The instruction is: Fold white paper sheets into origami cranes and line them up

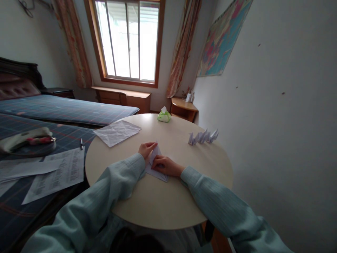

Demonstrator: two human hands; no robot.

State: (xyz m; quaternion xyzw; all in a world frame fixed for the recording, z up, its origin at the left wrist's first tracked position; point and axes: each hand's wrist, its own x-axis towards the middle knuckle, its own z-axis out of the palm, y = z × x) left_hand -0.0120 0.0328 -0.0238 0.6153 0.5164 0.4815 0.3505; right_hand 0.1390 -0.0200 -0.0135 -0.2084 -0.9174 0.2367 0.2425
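A round, cream-coloured surface (158,207) stands in front of the person, with a green-and-white tissue pack (163,116) at its far edge; a tissue pokes up from the top. On the near side of the tissue pack, almost in line with it, lies the folded paper (157,175) – white, narrowing to a point on the side towards the pack and spreading wider towards the person.

Both hands are on it. The left hand (146,149) is at the pointed end, the nearer of the two to the tissue pack, and its grip is closed on the paper, thumb and fingertips together close to the tip. The right hand (167,166) is farther from the pack and lies over the paper's middle with fingers bent; whether its grip pinches the paper or only presses on it, I cannot tell. Pale blue-green sleeves (110,186) cover both arms.

To the right of the tissue pack and a little nearer the person, several folded paper figures (202,136) stand close together in a row. To the left of the pack, also nearer, a creased white sheet (117,133) lies flat. Well to the left of the pack, beyond the surface, a blue plaid bed (68,137) carries a bag (27,140), printed papers (59,175) and a pen (81,143).
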